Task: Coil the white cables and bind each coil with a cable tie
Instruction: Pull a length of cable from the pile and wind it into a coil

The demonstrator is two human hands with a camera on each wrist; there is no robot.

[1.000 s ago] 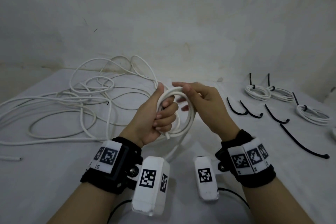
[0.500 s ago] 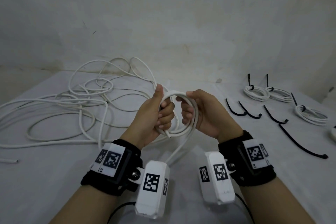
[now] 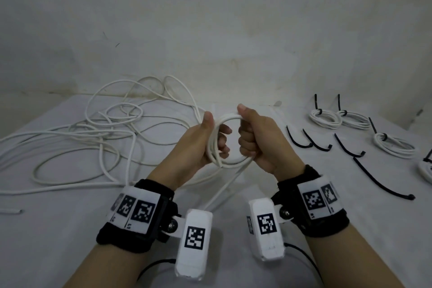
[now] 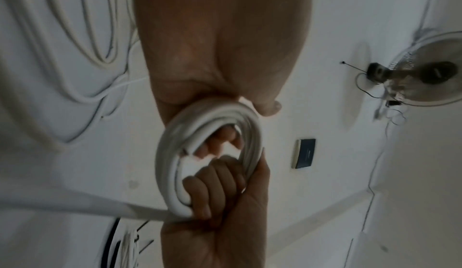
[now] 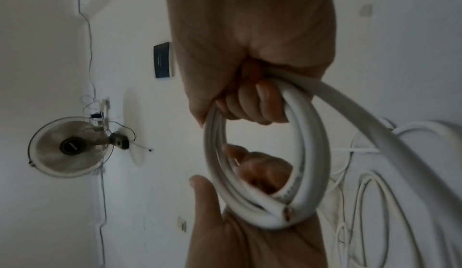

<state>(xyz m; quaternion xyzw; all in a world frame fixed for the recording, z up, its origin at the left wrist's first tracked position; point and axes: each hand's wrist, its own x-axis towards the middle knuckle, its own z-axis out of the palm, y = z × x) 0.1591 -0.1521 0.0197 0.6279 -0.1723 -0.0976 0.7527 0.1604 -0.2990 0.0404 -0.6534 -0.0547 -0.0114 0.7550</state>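
I hold a small white cable coil (image 3: 224, 141) upright above the table, between both hands. My left hand (image 3: 211, 140) grips its left side, fingers curled through the loop and thumb up. My right hand (image 3: 251, 139) grips its right side in a fist, thumb on top. The coil (image 4: 207, 153) shows several turns in the left wrist view. The right wrist view shows a cut end with copper at the coil's (image 5: 265, 173) bottom. A loose strand (image 3: 224, 190) runs from the coil down toward me. Loose black cable ties (image 3: 311, 141) lie to the right.
A tangle of loose white cable (image 3: 93, 138) covers the table's left half. Bound coils with black ties (image 3: 325, 118) (image 3: 395, 146) rest at the far right, a long tie (image 3: 383, 180) in front of them. A wall rises behind the table (image 3: 58, 229).
My right hand turned from open fingers on the coil's top to a fist round its right side. Both hands rose slightly and the loose cable was drawn in.
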